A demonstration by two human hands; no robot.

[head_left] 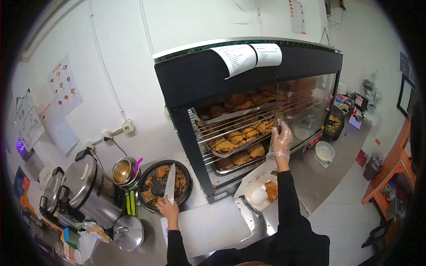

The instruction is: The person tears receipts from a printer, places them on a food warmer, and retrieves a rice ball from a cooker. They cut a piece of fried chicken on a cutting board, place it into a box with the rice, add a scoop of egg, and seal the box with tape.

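Observation:
My left hand (167, 208) is closed round the handle of a wide-bladed knife (171, 184). Its blade points away from me over a dark stone mortar (188, 195) with brown crumbly food and a dark pestle in it. In a clear plastic glove, my right hand (282, 139) is closed at the edge of the sliding glass door (306, 106) of a food warmer (186, 84). The door covers the right part of the front. Trays of fried chicken (242, 136) stand on the wire racks inside. Below my right forearm, an open box (248, 184) holds rice and a piece of fried chicken.
A white cutting board (211, 228) lies in front of me. Left of the mortar are metal bowls (120, 172), green-handled utensils (130, 203), a lidded pot (128, 232) and a large steel pressure cooker (91, 188). A white container (325, 151) stands on the right counter (337, 177).

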